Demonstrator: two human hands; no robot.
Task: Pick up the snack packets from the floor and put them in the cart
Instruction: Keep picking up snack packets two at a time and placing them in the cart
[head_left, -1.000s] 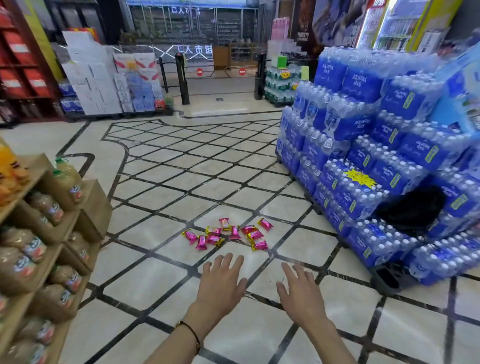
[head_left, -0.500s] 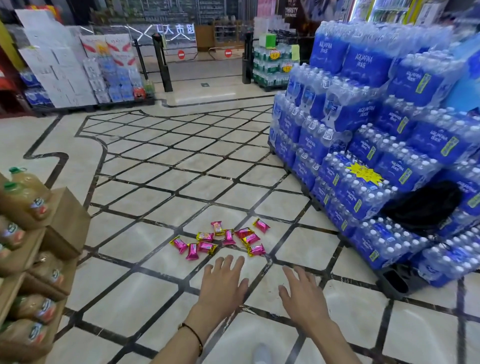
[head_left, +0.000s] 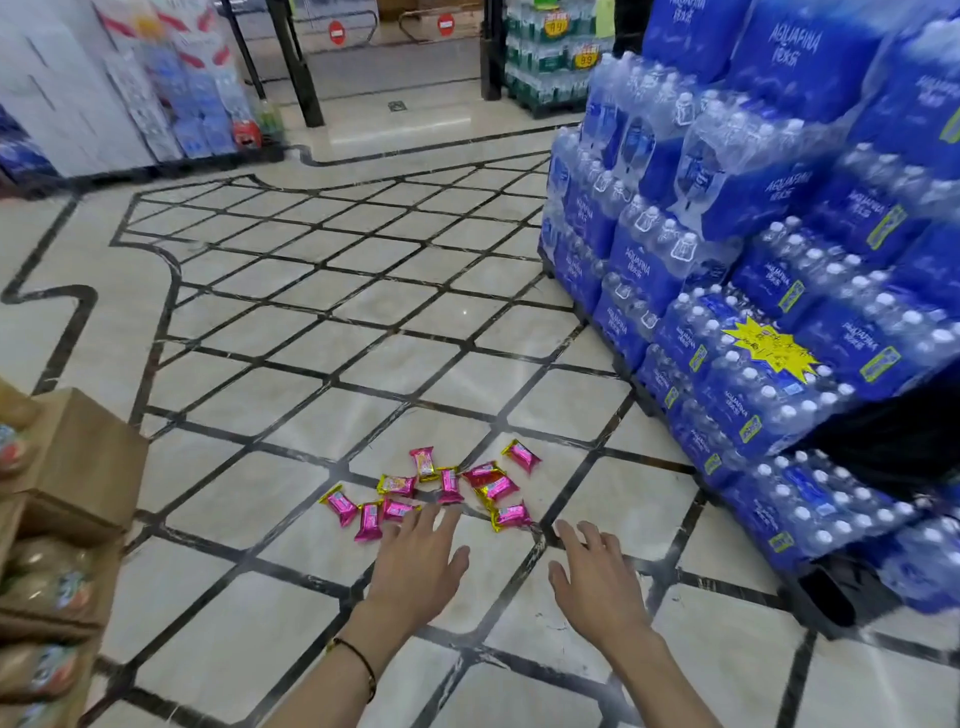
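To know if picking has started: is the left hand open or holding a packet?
Open. The left hand shows straight, spread fingers near the packets, holding nothing.

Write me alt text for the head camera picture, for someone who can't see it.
The left hand and right hand, both open and empty, reach toward a cluster of pink and gold snack packets on a tiled shop floor. Stacked blue water bottle packs stand on the right; cardboard display boxes at the left edge.
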